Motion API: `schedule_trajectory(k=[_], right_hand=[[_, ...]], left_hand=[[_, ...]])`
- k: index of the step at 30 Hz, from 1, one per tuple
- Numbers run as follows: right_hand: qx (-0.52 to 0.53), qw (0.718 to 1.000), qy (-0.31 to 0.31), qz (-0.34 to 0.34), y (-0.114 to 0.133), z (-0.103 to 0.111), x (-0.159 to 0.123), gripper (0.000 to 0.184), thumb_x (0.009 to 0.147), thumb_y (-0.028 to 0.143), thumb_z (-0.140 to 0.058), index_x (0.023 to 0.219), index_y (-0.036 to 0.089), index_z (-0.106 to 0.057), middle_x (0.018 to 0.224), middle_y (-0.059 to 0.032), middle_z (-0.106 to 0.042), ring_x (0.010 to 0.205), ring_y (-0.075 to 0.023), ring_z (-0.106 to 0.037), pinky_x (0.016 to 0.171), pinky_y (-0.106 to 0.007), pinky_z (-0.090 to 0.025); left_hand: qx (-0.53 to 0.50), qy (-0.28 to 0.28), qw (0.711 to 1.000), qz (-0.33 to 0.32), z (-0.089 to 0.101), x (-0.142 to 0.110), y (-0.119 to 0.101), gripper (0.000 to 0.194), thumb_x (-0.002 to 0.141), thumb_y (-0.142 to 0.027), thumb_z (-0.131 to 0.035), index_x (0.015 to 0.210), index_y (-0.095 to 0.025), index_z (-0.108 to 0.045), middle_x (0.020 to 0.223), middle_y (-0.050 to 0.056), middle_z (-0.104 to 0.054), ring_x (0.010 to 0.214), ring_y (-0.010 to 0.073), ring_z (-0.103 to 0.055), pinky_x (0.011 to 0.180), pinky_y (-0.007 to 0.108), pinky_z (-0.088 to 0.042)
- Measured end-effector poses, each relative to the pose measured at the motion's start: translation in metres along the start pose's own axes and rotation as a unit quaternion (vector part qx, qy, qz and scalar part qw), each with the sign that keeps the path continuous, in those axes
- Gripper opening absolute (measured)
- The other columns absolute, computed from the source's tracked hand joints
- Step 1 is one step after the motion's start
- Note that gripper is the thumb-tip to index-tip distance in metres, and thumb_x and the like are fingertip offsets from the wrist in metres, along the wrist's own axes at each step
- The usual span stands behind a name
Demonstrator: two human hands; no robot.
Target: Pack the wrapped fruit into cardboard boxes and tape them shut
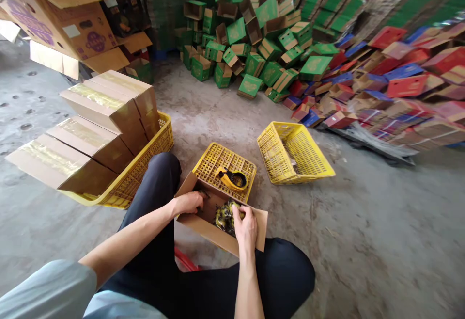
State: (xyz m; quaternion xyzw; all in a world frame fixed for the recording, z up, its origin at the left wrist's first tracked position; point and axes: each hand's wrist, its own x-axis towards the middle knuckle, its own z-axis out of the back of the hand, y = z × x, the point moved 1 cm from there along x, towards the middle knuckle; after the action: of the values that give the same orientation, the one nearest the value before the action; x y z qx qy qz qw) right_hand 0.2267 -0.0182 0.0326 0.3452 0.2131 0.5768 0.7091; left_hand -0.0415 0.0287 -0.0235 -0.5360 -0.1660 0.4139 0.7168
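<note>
Apparently, you are at the step of arranging a loose cluster of small yellow-green and dark items [223,218] inside the open carton [207,231], which sits just in front of you, its right end by your right knee [290,265]. The items lie toward the carton's right half; I cannot tell exactly what they are. Much of the floor to their left shows bare cardboard.

Your right hand [246,222] comes down on the cluster, thumb and fingers set fairly narrow and touching it; whether they pinch one item or only press, I cannot tell. Your left hand [189,202] reaches into the left end, fingers curled downward near something small and dark, and its grip is hidden too.

The next move, as I judge it, calls for light fingertips and a steady carton: ease the items across the bare floor rather than pushing down, and keep them below the rim. Leave the tape dispenser [225,178] alone meanwhile; it lies on the flat yellow crate [210,151] just beyond the carton, and picking it up needs a free hand first.
</note>
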Motion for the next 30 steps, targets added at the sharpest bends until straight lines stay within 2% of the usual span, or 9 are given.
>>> schedule_trajectory(k=[5,7,9,12,14,19,22,26,30], right_hand=[[0.067,0.995,-0.041,0.058,0.019,0.013,-0.006,0.043,0.091,0.066,-0.064,0.091,0.025,-0.077,0.106,-0.0154,-0.079,0.108,-0.0339,-0.067,0.108,-0.048,-0.045],[0.104,0.993,-0.032,0.045,0.026,0.016,-0.010,0.042,0.091,0.065,-0.065,0.092,0.025,-0.080,0.103,-0.0141,-0.079,0.100,-0.0326,-0.069,0.102,-0.047,-0.050],[0.153,0.988,-0.002,0.018,0.032,0.015,-0.013,0.040,0.088,0.064,-0.069,0.091,0.026,-0.081,0.103,-0.0129,-0.079,0.095,-0.0318,-0.071,0.093,-0.045,-0.056],[0.223,0.972,0.076,-0.027,0.037,0.006,-0.016,0.041,0.082,0.062,-0.077,0.103,0.027,-0.083,0.116,-0.0116,-0.079,0.101,-0.0319,-0.074,0.091,-0.044,-0.061],[0.278,0.949,0.127,-0.074,0.039,-0.001,-0.017,0.053,0.078,0.059,-0.082,0.120,0.027,-0.079,0.126,-0.0115,-0.076,0.109,-0.0326,-0.074,0.094,-0.045,-0.062],[0.395,0.886,0.170,-0.174,0.035,-0.007,-0.015,0.077,0.079,0.059,-0.083,0.145,0.027,-0.063,0.126,-0.0118,-0.076,0.106,-0.0332,-0.076,0.083,-0.044,-0.067],[0.417,0.875,0.162,-0.186,0.032,-0.004,-0.014,0.070,0.079,0.060,-0.083,0.137,0.024,-0.068,0.125,-0.0114,-0.077,0.100,-0.0306,-0.077,0.080,-0.042,-0.068],[0.415,0.873,0.177,-0.187,0.027,-0.004,-0.014,0.052,0.074,0.057,-0.089,0.109,0.020,-0.080,0.114,-0.0105,-0.080,0.098,-0.0293,-0.077,0.078,-0.039,-0.067],[0.401,0.885,0.106,-0.213,0.015,-0.008,-0.014,0.051,0.066,0.056,-0.094,0.099,0.019,-0.083,0.107,-0.0093,-0.082,0.096,-0.0287,-0.077,0.079,-0.038,-0.067]], left_hand=[[0.025,0.006,1.000,0.013,0.006,0.002,-0.010,0.009,0.072,-0.017,-0.078,0.066,-0.024,-0.078,0.074,0.005,-0.074,0.082,0.0249,-0.070,0.089,0.033,-0.051],[0.008,-0.001,1.000,0.008,0.012,0.001,-0.019,0.001,0.075,-0.022,-0.079,0.075,-0.022,-0.080,0.078,0.004,-0.075,0.081,0.0229,-0.070,0.086,0.031,-0.052],[-0.072,-0.022,0.997,0.010,0.020,-0.001,-0.031,0.015,0.081,-0.032,-0.079,0.087,-0.019,-0.080,0.087,0.005,-0.077,0.084,0.0215,-0.070,0.084,0.031,-0.053],[-0.277,-0.053,0.958,0.043,0.029,-0.006,-0.049,0.039,0.082,-0.051,-0.081,0.096,-0.016,-0.073,0.098,0.008,-0.075,0.089,0.0214,-0.070,0.080,0.032,-0.057],[-0.380,-0.053,0.921,0.059,0.030,-0.009,-0.058,0.046,0.078,-0.055,-0.086,0.096,-0.015,-0.070,0.103,0.009,-0.074,0.092,0.0212,-0.071,0.080,0.033,-0.059],[-0.480,-0.026,0.875,0.057,0.026,-0.010,-0.068,0.046,0.074,-0.046,-0.094,0.095,-0.015,-0.067,0.109,0.011,-0.074,0.089,0.0187,-0.072,0.083,0.032,-0.059],[-0.489,-0.020,0.871,0.049,0.024,-0.008,-0.067,0.045,0.074,-0.044,-0.094,0.096,-0.014,-0.069,0.110,0.012,-0.075,0.088,0.0184,-0.073,0.081,0.030,-0.059],[-0.482,-0.048,0.874,0.048,0.022,-0.006,-0.065,0.049,0.070,-0.046,-0.096,0.097,-0.013,-0.072,0.110,0.013,-0.077,0.093,0.0213,-0.075,0.081,0.030,-0.058],[-0.466,-0.098,0.875,0.084,0.021,-0.004,-0.062,0.053,0.061,-0.046,-0.100,0.090,-0.013,-0.071,0.105,0.013,-0.079,0.089,0.0209,-0.075,0.078,0.029,-0.059]])
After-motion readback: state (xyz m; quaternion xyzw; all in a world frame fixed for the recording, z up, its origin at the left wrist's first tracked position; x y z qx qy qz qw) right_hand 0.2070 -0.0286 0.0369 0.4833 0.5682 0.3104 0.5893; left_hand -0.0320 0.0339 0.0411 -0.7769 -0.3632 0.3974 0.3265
